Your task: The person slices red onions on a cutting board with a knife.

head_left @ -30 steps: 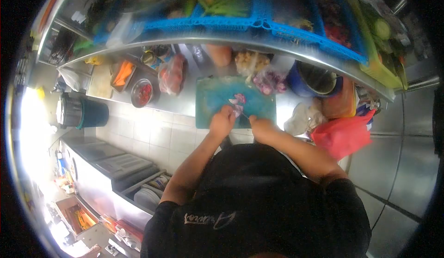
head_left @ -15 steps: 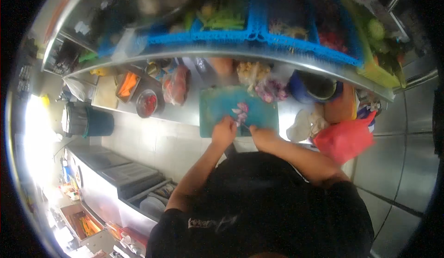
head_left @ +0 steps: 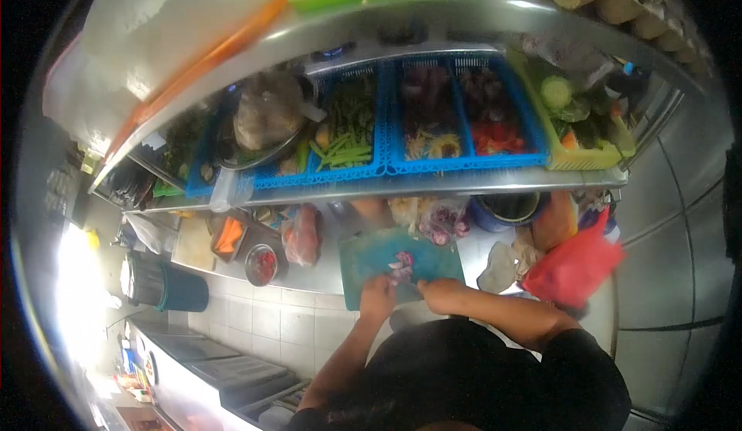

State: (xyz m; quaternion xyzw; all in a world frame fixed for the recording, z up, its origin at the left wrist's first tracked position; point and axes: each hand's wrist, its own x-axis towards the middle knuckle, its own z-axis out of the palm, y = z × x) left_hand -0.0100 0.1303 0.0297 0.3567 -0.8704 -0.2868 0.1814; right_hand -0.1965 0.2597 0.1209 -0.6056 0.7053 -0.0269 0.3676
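Note:
A green cutting board (head_left: 359, 257) lies at the front edge of the steel counter. Several purple-and-white onion pieces (head_left: 401, 266) are gathered near its middle. My left hand (head_left: 378, 296) is closed at the board's front, its fingertips against the lowest pieces; what they pinch is too small to make out. My right hand (head_left: 440, 295) is wrapped round the handle of a knife (head_left: 409, 286), whose blade points left toward the pieces and my left fingers. Behind the board sits a clear bag of purple onions (head_left: 444, 224).
A metal bowl of chopped red pieces (head_left: 262, 264), a tray of carrots (head_left: 229, 236) and a bagged red item (head_left: 302, 236) stand left. Right are a blue pot (head_left: 506, 211) and red plastic bag (head_left: 576, 265). Blue baskets (head_left: 383, 166) fill the shelf above.
The view has tilted upward, so the board and hands appear lower and more of the shelf shows. Both hands stay at the board, with the knife still in my right hand.

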